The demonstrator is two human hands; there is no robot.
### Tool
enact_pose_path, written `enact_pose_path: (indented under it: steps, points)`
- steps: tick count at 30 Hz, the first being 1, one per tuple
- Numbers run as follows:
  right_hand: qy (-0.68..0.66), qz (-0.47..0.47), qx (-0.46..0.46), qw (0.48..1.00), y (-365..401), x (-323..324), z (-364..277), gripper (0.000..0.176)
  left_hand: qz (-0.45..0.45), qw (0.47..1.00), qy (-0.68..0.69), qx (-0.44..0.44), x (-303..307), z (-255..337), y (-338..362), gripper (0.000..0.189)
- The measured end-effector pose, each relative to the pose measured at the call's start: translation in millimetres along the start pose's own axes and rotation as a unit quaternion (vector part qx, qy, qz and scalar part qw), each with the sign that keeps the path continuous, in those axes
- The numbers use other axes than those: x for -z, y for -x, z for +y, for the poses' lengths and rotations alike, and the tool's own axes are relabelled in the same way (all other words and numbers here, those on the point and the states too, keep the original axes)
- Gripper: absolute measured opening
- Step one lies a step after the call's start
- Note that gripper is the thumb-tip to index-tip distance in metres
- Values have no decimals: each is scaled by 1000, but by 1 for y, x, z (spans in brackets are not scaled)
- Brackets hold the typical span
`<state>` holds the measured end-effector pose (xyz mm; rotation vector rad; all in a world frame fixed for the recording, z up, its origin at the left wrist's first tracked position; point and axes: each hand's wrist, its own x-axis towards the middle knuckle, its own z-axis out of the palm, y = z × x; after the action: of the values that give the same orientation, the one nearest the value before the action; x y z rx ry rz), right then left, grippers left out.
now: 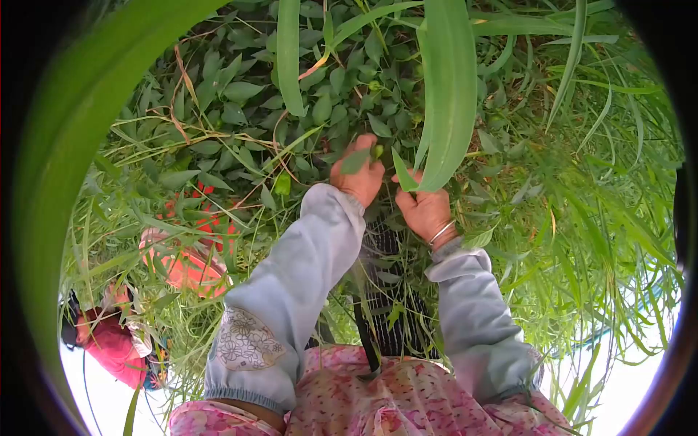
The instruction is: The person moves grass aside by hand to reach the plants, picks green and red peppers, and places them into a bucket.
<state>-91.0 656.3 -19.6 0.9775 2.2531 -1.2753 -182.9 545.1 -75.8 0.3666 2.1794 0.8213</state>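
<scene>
My left hand [358, 174] reaches into the dark-leaved plants with its fingers curled. A small green pepper [377, 151] shows at its fingertips, and a leaf [355, 161] lies across the back of the hand. Close by on the right, my right hand [425, 212] has its fingers bent inward beside a long broad grass blade [447, 94]. That blade covers part of its fingers, so whatever they hold is hidden. Another green pepper [282, 183] hangs among the leaves left of my left hand.
Dense pepper foliage [247, 91] fills the area ahead, with tall grass [589, 196] on the right. At the left, a red-orange container [193, 269] sits partly behind grass. A person in a pink top [120, 352] is farther left. A large blade [54, 182] crosses close to the camera.
</scene>
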Motion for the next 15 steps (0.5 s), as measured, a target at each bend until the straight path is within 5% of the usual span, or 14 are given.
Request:
enact_pose_path:
  steps: [9, 11, 13, 15]
  points:
    - [10, -1, 0, 1000, -3, -1, -4, 23, -42, 992, 120, 4, 89, 31, 55, 25]
    - [1, -5, -11, 1000, -3, -1, -2, 23, 54, 998, 39, -5, 115, 18, 51, 22]
    - [15, -8, -9, 1000, -1, -2, 3, 23, 36, 985, -170, -9, 145, 4, 40, 21]
    - [32, -16, -15, 999, -5, -1, 1, 23, -74, 959, -266, 67, 154, -4, 24, 23]
